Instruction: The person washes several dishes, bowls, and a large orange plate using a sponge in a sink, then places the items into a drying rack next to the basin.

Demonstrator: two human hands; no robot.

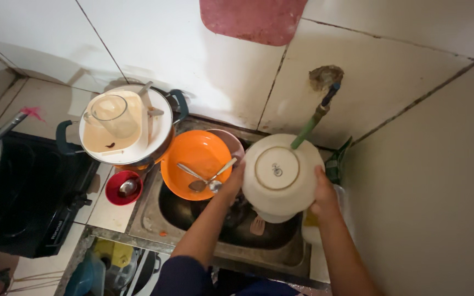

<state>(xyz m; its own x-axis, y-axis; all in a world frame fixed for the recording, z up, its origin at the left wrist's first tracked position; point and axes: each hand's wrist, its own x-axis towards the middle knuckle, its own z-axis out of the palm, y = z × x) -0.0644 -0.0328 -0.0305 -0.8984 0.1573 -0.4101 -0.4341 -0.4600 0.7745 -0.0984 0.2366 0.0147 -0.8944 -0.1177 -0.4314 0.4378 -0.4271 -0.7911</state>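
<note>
Both hands hold a white bowl (278, 174) upside down over the steel sink (154, 211), its ringed foot facing up toward the camera. The left hand (231, 183) grips the bowl's left rim with the fingers curled under and out of sight, and the right hand (323, 192) clasps the right rim, thumb lying on the outer wall. The bowl sits just under the tap (316, 118), whose green spout ends at the bowl's upper edge.

Just left of the bowl, an orange bowl (198, 156) leans on the sink's edge with two metal spoons (207, 178) lying in it. Further left, a small red bowl (120, 188) rests on the tiled counter. Behind it a dark-handled pot (168, 137) carries a white plate (163, 123), and on that plate stand a cream container (102, 137) and a clear glass jug (113, 114). A black stove (28, 197) fills the far left
</note>
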